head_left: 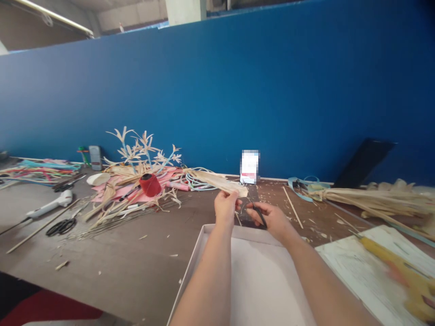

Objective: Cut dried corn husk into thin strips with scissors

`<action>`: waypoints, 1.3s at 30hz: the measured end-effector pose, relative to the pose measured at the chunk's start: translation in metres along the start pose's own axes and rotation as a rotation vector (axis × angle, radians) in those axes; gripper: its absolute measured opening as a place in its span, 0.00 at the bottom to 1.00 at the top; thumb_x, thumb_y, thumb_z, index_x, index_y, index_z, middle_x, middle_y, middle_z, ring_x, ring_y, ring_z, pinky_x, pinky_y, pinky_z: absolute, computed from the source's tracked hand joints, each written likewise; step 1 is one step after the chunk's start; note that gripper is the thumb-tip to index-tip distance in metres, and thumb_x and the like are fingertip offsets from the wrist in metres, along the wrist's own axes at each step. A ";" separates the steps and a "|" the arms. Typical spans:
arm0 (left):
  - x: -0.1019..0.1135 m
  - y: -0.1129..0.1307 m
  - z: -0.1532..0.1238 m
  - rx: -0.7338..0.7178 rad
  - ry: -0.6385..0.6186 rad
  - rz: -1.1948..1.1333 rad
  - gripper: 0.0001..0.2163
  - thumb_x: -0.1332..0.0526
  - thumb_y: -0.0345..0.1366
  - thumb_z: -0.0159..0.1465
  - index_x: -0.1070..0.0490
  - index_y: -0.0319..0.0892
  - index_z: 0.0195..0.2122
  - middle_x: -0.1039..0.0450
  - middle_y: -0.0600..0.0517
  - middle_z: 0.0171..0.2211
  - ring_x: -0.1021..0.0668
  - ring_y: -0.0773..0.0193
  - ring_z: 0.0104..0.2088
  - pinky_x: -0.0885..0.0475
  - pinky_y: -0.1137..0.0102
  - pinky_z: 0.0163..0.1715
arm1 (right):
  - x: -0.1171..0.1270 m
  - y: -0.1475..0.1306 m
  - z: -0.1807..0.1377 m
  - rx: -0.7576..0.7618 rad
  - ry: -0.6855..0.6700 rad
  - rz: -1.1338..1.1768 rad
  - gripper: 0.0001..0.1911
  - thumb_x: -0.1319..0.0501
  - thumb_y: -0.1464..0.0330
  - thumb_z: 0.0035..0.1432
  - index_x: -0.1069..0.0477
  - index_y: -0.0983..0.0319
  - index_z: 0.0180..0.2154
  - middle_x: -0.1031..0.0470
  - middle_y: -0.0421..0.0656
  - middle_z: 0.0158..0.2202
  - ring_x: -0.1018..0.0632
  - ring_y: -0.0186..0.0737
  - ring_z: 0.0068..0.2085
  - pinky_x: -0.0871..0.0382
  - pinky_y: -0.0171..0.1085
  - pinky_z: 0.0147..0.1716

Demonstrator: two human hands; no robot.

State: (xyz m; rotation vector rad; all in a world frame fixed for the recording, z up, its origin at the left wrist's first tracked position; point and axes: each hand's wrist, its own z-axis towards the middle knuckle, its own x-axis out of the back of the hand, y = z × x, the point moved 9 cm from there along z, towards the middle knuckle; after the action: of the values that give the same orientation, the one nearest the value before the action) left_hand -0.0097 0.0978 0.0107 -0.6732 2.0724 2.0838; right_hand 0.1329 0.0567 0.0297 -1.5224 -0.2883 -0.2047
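Trimming looks like the step in hand: the left hand (224, 210) pinches a pale dried husk strip (220, 181) beyond the far edge of a white tray (261, 280), and the right hand (273, 218) grips black-handled scissors (261, 217) near the strip's right end. The next cut would call for a steady strip — fingers clear. The brown counter (136, 267) carries husk flowers (146, 147) at far left and 1 yellow glue gun (401, 271) at near right — a blue partition (220, 99) stands behind.

The strip (222, 182) is cream, the scissors (261, 216) black-handled.
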 end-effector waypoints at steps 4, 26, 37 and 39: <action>-0.001 0.000 -0.001 0.001 -0.009 0.013 0.12 0.37 0.38 0.48 0.33 0.37 0.31 0.31 0.53 0.24 0.30 0.74 0.19 0.39 0.80 0.14 | 0.001 -0.002 -0.001 0.003 0.002 0.026 0.25 0.37 0.51 0.39 0.28 0.64 0.33 0.34 0.38 0.18 0.33 0.35 0.22 0.39 0.34 0.22; -0.002 0.003 -0.002 -0.012 -0.017 -0.043 0.12 0.35 0.37 0.46 0.32 0.37 0.29 0.34 0.56 0.20 0.34 0.75 0.17 0.42 0.80 0.14 | 0.003 -0.009 -0.002 0.007 0.016 -0.057 0.21 0.38 0.53 0.41 0.27 0.63 0.32 0.37 0.36 0.14 0.37 0.32 0.19 0.44 0.32 0.20; 0.008 0.009 0.000 -0.040 0.045 -0.005 0.09 0.37 0.37 0.49 0.32 0.36 0.26 0.36 0.57 0.17 0.36 0.77 0.14 0.46 0.81 0.12 | 0.010 0.001 0.000 0.016 0.033 -0.005 0.23 0.39 0.52 0.45 0.27 0.63 0.37 0.31 0.40 0.22 0.31 0.35 0.24 0.39 0.33 0.23; 0.010 0.009 0.000 -0.033 0.057 0.009 0.09 0.38 0.37 0.50 0.31 0.36 0.29 0.31 0.54 0.22 0.31 0.74 0.17 0.44 0.81 0.12 | 0.010 0.003 0.000 0.005 0.017 -0.018 0.24 0.39 0.52 0.44 0.27 0.63 0.38 0.30 0.41 0.23 0.30 0.37 0.26 0.39 0.33 0.24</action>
State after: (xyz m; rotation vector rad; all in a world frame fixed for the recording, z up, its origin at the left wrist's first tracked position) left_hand -0.0222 0.0950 0.0153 -0.7378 2.0787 2.1331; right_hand 0.1439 0.0575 0.0298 -1.5125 -0.2886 -0.2306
